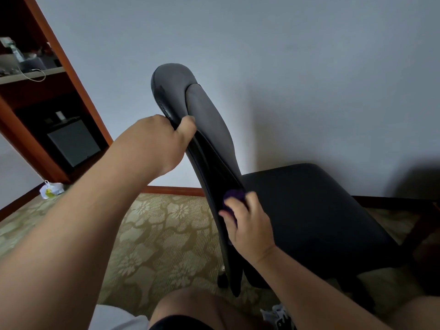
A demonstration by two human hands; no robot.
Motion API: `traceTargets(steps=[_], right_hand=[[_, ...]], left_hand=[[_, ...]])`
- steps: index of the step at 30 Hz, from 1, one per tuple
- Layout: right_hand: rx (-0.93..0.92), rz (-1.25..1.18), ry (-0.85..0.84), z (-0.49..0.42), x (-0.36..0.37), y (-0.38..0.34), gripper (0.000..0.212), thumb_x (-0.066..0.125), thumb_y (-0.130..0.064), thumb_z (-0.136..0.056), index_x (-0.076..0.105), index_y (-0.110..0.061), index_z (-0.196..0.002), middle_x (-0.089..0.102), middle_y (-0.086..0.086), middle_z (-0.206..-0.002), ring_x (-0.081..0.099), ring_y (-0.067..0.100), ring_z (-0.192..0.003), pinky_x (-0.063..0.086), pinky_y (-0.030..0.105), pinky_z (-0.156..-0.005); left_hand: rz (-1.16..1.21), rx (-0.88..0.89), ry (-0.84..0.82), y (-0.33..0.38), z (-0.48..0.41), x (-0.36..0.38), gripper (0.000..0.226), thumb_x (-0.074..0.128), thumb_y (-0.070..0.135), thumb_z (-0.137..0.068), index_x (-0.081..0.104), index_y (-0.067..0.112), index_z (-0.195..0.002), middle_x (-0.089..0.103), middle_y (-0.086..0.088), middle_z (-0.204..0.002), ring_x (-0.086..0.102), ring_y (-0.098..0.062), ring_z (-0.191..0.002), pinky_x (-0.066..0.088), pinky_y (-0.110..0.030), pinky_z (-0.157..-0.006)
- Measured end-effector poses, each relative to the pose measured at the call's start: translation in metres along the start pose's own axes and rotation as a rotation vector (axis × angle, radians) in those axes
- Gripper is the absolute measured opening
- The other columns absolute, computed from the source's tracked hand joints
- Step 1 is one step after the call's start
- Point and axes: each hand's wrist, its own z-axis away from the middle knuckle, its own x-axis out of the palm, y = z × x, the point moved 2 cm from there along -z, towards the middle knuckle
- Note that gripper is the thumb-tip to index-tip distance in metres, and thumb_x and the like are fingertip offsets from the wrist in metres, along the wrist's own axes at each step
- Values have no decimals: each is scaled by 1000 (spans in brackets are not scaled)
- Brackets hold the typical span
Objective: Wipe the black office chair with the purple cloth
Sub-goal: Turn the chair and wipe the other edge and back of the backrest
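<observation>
i watch the left hand (164,141) grip the upper backrest edge of the black office chair (309,210) while the right hand (247,225) clutches the purple cloth (234,196) against its lower back, where a hard stroke could roll the chair away.

The chair (209,139) stands at the centre of the frame, its back edge-on, and its seat (309,210) spreads to the right, close before the wall (297,67). The left hand (157,141) grips the chair back near its top. Lower down, the right hand (247,225) holds the cloth (234,195) against the back. A shelf unit (71,75) stands at upper left, with a bag (51,189) on the carpet (154,234) at its foot.
</observation>
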Motion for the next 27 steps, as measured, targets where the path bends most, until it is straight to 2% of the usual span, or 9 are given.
traceTargets(steps=[4, 9, 11, 14, 17, 19, 21, 23, 27], right_hand=[[305, 14, -194, 72, 11, 14, 29, 46, -41, -99, 59, -19, -112, 54, 4, -105, 62, 21, -75, 57, 36, -56], [822, -377, 176, 46, 12, -28, 11, 48, -28, -101, 55, -22, -107, 55, -2, -104, 56, 2, -91, 47, 26, -77], [789, -464, 301, 8, -1, -51, 12, 53, -27, -101, 57, -19, -110, 58, 3, -106, 57, 5, -94, 47, 22, -81], [589, -576, 424, -57, -21, -79, 26, 61, -29, -97, 59, -13, -117, 58, 6, -113, 58, 8, -99, 43, 10, -83], [419, -494, 384, -95, -28, -90, 32, 60, -37, -96, 60, -18, -123, 54, 1, -112, 56, 7, -93, 42, 4, -75], [319, -360, 351, -88, -28, -77, 33, 55, -38, -99, 65, -18, -123, 53, 2, -110, 57, 11, -90, 46, 8, -72], [231, -259, 311, -59, -23, -51, 31, 56, -32, -100, 69, -14, -122, 55, 8, -110, 61, 19, -90, 56, 26, -72], [288, -238, 238, -17, -16, -21, 32, 57, -29, -100, 67, -13, -126, 53, 9, -113, 61, 17, -93, 58, 32, -74], [832, -289, 75, 73, 0, 18, 35, 47, -35, -102, 51, -23, -135, 49, -1, -126, 58, 0, -98, 57, 29, -86]], left_hand=[[21, -5, -26, -1, -1, -2, 53, 38, 12, -98, 14, 13, -145, 39, -8, -69, 40, -21, -56, 33, -29, -48], [50, 13, -37, 1, 0, -4, 51, 41, 11, -96, 18, 12, -141, 37, -9, -70, 36, -21, -55, 31, -29, -49], [66, 14, -40, 3, -1, -5, 51, 40, 9, -95, 19, 11, -141, 43, -11, -73, 41, -23, -57, 35, -30, -49], [92, 18, -20, 5, -1, -7, 49, 41, 10, -95, 22, 9, -141, 41, -12, -71, 41, -25, -58, 38, -32, -52], [200, 11, 12, 7, 3, -12, 46, 38, 13, -94, 26, 11, -138, 55, -15, -79, 54, -31, -68, 51, -38, -62], [260, -21, 19, 8, 6, -11, 42, 35, 16, -96, 25, 17, -137, 60, -14, -82, 58, -33, -74, 55, -42, -68], [344, -67, 18, 8, 8, -12, 32, 32, 20, -101, 22, 29, -130, 63, -12, -83, 60, -34, -75, 56, -47, -70], [408, -77, 14, 7, 4, -14, 30, 31, 20, -102, 18, 35, -124, 63, -12, -84, 60, -33, -74, 57, -48, -69], [498, -134, -6, 8, -3, -15, 33, 37, 17, -101, 28, 23, -132, 63, -12, -84, 60, -34, -75, 57, -47, -72]])
